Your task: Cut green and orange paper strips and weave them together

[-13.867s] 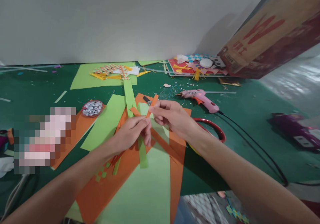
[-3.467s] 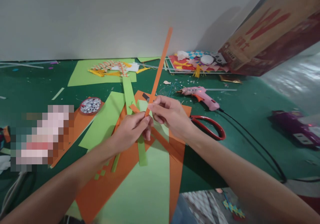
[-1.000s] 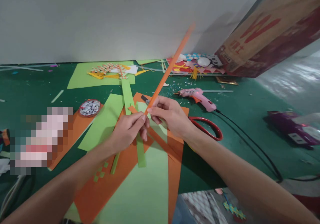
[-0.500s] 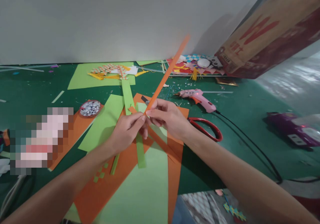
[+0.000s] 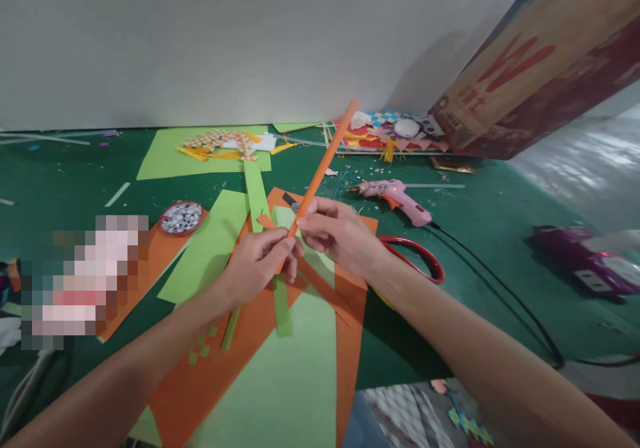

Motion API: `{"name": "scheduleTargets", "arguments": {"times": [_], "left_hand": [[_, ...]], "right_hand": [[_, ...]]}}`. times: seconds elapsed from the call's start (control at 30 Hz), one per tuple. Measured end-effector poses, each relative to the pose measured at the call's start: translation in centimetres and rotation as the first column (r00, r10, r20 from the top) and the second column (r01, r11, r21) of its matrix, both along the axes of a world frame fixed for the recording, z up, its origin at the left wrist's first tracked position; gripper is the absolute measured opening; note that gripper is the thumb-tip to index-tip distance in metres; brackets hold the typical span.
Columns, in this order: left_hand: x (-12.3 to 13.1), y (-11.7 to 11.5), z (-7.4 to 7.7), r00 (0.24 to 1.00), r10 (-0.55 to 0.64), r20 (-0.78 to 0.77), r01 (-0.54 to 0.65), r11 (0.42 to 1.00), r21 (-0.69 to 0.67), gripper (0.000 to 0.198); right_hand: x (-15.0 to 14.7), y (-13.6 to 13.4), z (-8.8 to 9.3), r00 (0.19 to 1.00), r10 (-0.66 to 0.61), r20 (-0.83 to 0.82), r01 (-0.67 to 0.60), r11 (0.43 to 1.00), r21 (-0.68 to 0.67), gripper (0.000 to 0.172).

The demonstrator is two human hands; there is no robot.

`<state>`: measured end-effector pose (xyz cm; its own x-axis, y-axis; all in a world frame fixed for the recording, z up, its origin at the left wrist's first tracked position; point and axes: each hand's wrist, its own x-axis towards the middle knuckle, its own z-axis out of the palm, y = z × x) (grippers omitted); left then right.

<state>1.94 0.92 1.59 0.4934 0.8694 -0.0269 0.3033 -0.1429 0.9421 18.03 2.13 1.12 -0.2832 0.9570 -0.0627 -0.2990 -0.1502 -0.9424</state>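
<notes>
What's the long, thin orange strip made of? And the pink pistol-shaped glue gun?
The long, thin orange strip looks like matte paper or thin card: it's flat, with no shine. The pink pistol-shaped glue gun seems smooth, hard plastic, from its even colour and moulded shape; its brownish tip may be metal.

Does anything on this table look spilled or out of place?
Yes: small pale scraps litter the green tabletop near the pink plastic glue gun, loose rather than gathered. The large brown-and-red paper bag at right also looks tilted, though lens distortion may explain that.
</notes>
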Motion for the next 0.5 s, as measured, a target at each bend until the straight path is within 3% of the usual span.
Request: {"name": "scheduleTargets", "arguments": {"times": [0.13, 0.33, 0.5], "left_hand": [[-0.02, 0.02, -0.05, 1.0, -0.013, -0.011, 0.013, 1.0, 0.0, 0.029], [-0.04, -0.01, 0.24, 0.999, -0.04, -0.004, 0.04, 0.999, -0.03, 0.026], [-0.1, -0.06, 0.29, 0.999, -0.036, -0.012, 0.036, 0.999, -0.041, 0.026]], "right_hand": [[-0.27, -0.28, -0.13, 0.994, 0.103, 0.034, -0.103, 0.995, -0.018, 0.027], [-0.14, -0.11, -0.11, 0.999, -0.036, -0.038, 0.035, 0.999, -0.02, 0.025], [-0.25, -0.15, 0.1, 0.999, -0.041, -0.03, 0.04, 0.999, -0.034, 0.026]]}}
